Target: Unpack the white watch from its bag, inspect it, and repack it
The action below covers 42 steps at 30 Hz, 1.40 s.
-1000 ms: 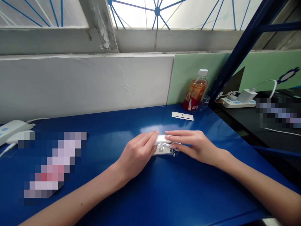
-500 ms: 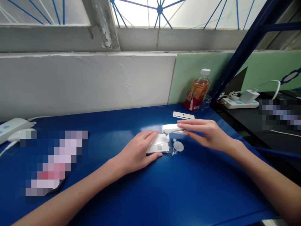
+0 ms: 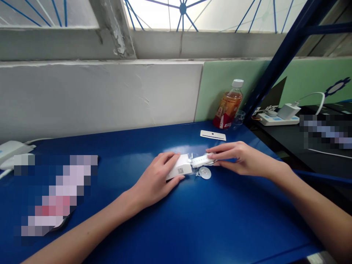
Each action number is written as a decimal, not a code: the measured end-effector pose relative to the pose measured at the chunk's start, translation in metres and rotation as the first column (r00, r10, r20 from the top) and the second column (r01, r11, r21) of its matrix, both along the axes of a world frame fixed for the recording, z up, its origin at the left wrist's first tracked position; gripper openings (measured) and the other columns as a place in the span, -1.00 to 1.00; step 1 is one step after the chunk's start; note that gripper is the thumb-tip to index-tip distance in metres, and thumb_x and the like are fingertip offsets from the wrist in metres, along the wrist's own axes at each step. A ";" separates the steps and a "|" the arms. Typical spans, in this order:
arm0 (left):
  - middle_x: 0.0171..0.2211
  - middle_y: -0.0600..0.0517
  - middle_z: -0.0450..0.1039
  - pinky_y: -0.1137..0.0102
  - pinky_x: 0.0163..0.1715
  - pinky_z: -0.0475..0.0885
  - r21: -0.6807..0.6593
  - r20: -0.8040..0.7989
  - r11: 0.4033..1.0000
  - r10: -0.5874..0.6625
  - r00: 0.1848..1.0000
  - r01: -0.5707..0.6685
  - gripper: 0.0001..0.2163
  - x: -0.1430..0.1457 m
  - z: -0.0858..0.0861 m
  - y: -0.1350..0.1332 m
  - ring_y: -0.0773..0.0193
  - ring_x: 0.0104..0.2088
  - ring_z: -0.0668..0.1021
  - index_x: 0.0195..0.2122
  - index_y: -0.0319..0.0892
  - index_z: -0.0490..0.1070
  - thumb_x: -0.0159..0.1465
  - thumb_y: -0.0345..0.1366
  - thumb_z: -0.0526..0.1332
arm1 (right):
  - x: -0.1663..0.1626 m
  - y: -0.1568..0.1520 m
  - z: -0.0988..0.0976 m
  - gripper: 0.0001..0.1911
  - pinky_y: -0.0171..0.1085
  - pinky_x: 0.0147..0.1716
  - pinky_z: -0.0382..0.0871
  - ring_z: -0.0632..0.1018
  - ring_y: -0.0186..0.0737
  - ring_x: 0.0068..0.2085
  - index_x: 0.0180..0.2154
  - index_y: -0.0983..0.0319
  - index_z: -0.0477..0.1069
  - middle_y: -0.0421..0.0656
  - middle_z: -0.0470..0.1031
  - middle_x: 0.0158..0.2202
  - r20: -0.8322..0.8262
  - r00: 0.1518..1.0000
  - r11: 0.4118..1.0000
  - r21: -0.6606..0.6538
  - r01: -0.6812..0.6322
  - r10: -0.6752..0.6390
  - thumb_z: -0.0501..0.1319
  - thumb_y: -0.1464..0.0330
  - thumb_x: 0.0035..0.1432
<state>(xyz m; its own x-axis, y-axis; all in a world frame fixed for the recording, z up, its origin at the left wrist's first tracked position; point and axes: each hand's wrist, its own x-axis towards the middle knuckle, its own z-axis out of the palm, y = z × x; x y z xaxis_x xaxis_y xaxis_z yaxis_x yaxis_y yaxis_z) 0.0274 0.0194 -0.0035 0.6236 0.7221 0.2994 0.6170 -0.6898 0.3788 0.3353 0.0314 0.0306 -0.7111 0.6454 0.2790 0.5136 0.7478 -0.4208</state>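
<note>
On the blue tabletop, my left hand (image 3: pixel 156 178) is closed around a small white box (image 3: pixel 180 167) with a printed square code. Clear plastic shows at the box's right end. Thumb and fingers of my right hand (image 3: pixel 238 159) pinch a slim white oblong piece (image 3: pixel 200 161) with a row of small dark dots. Its left tip lies against the clear plastic beside the box; whether it is inside cannot be made out. Just below it lies a small round translucent disc (image 3: pixel 205 172) with tiny clear bits at its left side.
Behind my right hand lies a flat white card (image 3: pixel 213 135). A drink bottle (image 3: pixel 228 106) stands at the back by a clear cup (image 3: pixel 239 118) and the blue frame post (image 3: pixel 275 69). A blurred-out flat object (image 3: pixel 59 198) and a white power strip (image 3: pixel 12 152) lie left.
My right hand has lowered the white oblong piece from above the box to its right end. The box now tilts slightly in my left hand. The view has shifted a little.
</note>
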 end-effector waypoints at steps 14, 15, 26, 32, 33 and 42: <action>0.37 -0.24 0.05 0.03 0.32 0.10 -0.036 -0.234 0.993 -0.114 0.965 0.108 -0.46 0.005 0.001 -0.003 -0.01 0.38 0.11 0.38 -0.27 -0.01 0.47 -0.08 -0.04 | -0.019 -0.001 -0.019 -0.74 -0.06 0.07 0.46 0.55 -0.03 0.08 -0.02 0.23 0.55 -0.03 0.61 -0.03 0.037 0.999 0.976 0.214 -0.032 0.025 0.17 0.33 0.34; 0.38 -0.23 0.04 0.05 0.32 0.09 -0.042 -0.246 0.993 -0.113 0.962 0.106 -0.46 0.005 0.001 -0.004 0.00 0.39 0.09 0.38 -0.28 -0.01 0.47 -0.09 -0.06 | -0.017 0.000 -0.018 -0.74 -0.07 0.06 0.46 0.56 -0.04 0.07 -0.02 0.23 0.55 -0.04 0.61 -0.03 0.043 0.999 0.977 0.209 -0.033 0.025 0.16 0.34 0.34; 0.33 -0.28 0.15 0.04 0.31 0.15 0.011 -0.198 0.991 -0.128 0.972 0.132 -0.50 0.005 0.000 -0.005 0.00 0.36 0.16 0.33 -0.34 0.08 0.47 -0.14 -0.03 | -0.031 -0.002 -0.032 -0.76 -0.08 -0.05 0.51 0.59 -0.08 -0.05 -0.10 0.23 0.58 -0.01 0.62 -0.10 -0.068 0.996 0.985 0.167 -0.042 0.054 0.15 0.40 0.35; 0.33 -0.24 0.17 0.01 0.30 0.15 0.011 -0.165 0.994 -0.107 0.980 0.110 -0.50 0.006 0.000 -0.005 -0.03 0.35 0.19 0.34 -0.28 0.09 0.45 -0.15 0.01 | -0.038 -0.005 -0.037 -0.80 -0.04 -0.01 0.52 0.56 -0.01 0.02 -0.10 0.21 0.58 -0.03 0.63 -0.11 -0.135 0.988 0.981 0.172 0.092 -0.069 0.25 0.34 0.27; 0.33 -0.24 0.16 0.01 0.31 0.15 0.004 -0.169 0.995 -0.102 0.980 0.104 -0.50 0.006 0.000 -0.005 -0.03 0.35 0.18 0.34 -0.28 0.08 0.45 -0.15 0.01 | -0.036 -0.005 -0.034 -0.79 0.00 0.01 0.51 0.54 0.03 0.06 -0.10 0.22 0.58 -0.01 0.63 -0.09 -0.111 0.989 0.974 0.193 0.116 -0.096 0.27 0.32 0.25; 0.32 -0.22 0.18 0.01 0.31 0.14 -0.004 -0.170 0.998 -0.068 0.983 0.069 -0.49 0.005 0.000 -0.006 -0.04 0.36 0.17 0.34 -0.29 0.10 0.45 -0.13 0.02 | -0.035 -0.021 -0.012 -0.72 0.14 0.21 0.30 0.16 0.15 0.37 -0.09 0.25 0.57 0.05 0.34 0.26 0.124 0.983 0.980 0.158 0.118 -0.138 0.10 0.37 0.35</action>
<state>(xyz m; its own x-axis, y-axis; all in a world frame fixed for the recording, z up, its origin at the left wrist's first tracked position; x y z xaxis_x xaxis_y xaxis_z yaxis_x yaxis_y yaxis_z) 0.0324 0.0133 -0.0036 0.7137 0.6753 0.1864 0.6234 -0.7335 0.2708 0.3004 0.0105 0.0185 -0.6626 0.6918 0.2870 0.6532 0.7213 -0.2305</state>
